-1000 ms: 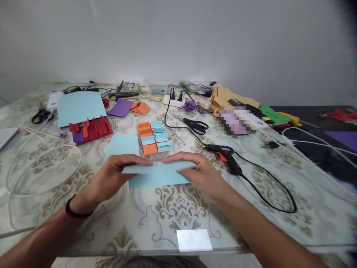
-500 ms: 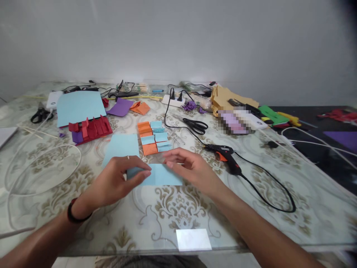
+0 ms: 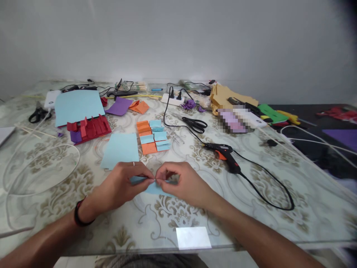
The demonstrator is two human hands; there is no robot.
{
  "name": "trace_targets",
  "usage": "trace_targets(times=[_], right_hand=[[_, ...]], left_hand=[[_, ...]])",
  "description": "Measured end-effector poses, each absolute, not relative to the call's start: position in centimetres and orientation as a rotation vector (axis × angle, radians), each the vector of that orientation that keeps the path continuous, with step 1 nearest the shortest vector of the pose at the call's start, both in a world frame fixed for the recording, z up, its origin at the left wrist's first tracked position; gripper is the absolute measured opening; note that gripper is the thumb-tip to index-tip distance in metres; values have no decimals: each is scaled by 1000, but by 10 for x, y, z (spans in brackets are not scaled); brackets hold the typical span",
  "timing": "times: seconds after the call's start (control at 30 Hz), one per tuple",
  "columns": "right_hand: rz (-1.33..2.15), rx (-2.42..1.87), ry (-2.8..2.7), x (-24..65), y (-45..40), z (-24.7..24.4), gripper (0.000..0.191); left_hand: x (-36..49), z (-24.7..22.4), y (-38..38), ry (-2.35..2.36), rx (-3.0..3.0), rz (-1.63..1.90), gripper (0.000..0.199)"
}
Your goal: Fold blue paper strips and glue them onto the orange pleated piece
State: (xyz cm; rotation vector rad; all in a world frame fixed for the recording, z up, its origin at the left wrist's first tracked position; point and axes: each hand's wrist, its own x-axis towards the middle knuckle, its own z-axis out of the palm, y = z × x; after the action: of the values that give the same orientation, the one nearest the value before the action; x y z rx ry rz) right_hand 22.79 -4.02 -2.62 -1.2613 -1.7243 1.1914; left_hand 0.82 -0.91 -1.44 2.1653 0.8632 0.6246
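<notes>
A light blue sheet of paper lies partly hidden beneath my hands near the middle of the table. My left hand pinches it, thumb against forefinger. Right beside those fingertips, my right hand pinches the same paper, and the two pinches nearly touch. Behind my left hand rests another light blue sheet, flat on the table. Just beyond is a set of folded orange and blue paper pieces.
A black glue gun with a looping cord lies at right, near black scissors. Folded red paper and a large blue sheet are at left. A plugged-in power strip sits behind. A white paper piece lies at the front edge.
Both hands have come together at the middle of the blue paper. My right hand has moved down and closed into a pinch, and the paper has shifted slightly toward me.
</notes>
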Motion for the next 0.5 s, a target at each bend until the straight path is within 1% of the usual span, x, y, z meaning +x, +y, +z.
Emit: trace_targets(times=[0.3,0.5], right_hand=[[1117,-1229,-1780,231,-40,-22,10],[1129,-1277,-1753,259,-28,-13,11]], left_hand=[[7,-7,-4,920,2009,560,6],[-8,9,9,1053,1963,655,7]])
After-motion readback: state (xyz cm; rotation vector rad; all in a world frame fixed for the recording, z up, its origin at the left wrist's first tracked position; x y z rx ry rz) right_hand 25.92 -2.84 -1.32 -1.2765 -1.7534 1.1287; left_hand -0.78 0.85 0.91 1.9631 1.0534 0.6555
